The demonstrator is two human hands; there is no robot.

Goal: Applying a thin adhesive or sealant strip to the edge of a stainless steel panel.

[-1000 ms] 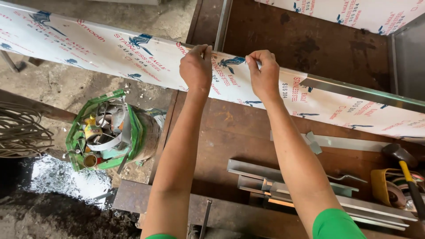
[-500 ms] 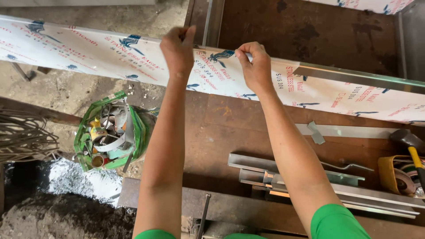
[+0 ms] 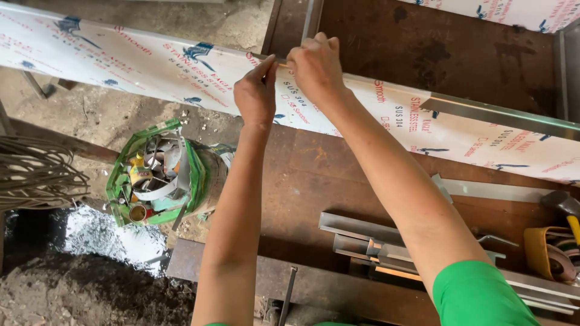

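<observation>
Hands meet at the far edge of the film-wrapped strip (image 3: 423,130), running left-right: left hand (image 3: 257,93) and right hand (image 3: 314,66) pinching that edge, touching.

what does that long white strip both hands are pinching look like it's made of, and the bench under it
The long strip: seemingly bright sheet metal under white printed protective film; a bare shiny edge shows on the right. The bench: probably steel plate, brown, rust-stained, dull.
</observation>
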